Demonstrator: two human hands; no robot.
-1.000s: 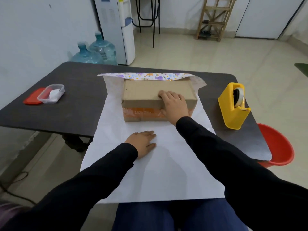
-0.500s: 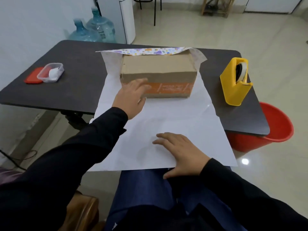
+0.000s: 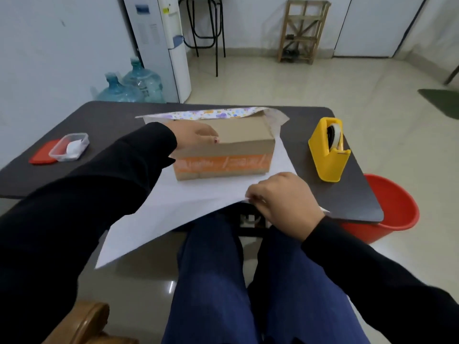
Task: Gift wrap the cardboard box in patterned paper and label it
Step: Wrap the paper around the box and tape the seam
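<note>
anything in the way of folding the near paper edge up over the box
Only the left hand, resting on top of the cardboard box, where the paper would land. The wrapping paper between the right hand and the box is bare; the tape dispenser stands off the sheet.

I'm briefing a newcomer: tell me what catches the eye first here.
The cardboard box with its orange band sits centrally on white-backed wrapping paper, the left hand resting on its top. The right hand pinches the paper's near edge. A bright yellow tape dispenser stands to the right.
</note>
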